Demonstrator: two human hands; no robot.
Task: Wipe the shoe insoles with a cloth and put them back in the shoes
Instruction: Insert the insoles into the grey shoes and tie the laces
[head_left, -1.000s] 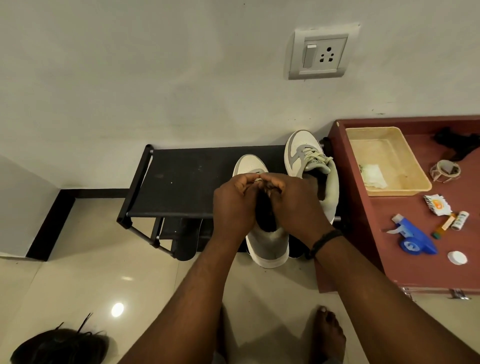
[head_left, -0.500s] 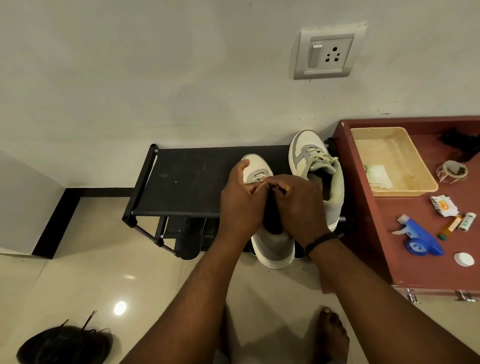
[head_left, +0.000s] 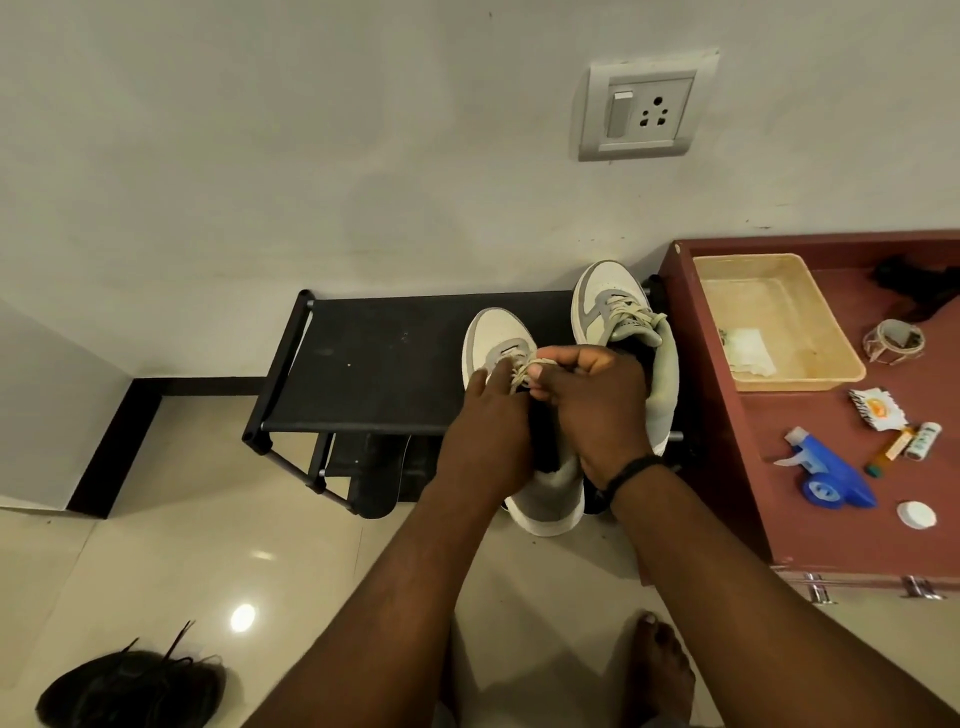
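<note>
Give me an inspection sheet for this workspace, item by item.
Surface: black shoe rack against the wall, on a glossy tiled floor.
Job's things: two white-and-grey sneakers on the rack; the near sneaker overhangs the front edge, the far sneaker stands by the cabinet. Insoles and cloth not identifiable.
Clutter: maroon cabinet carrying a beige tray, blue spray bottle, white cap, tape roll.
Grippers: left hand and right hand both pinch the near sneaker's laces.
Cables: nothing seen.
Surroundings: wall socket; dark shoe on the floor; bare foot.
</note>
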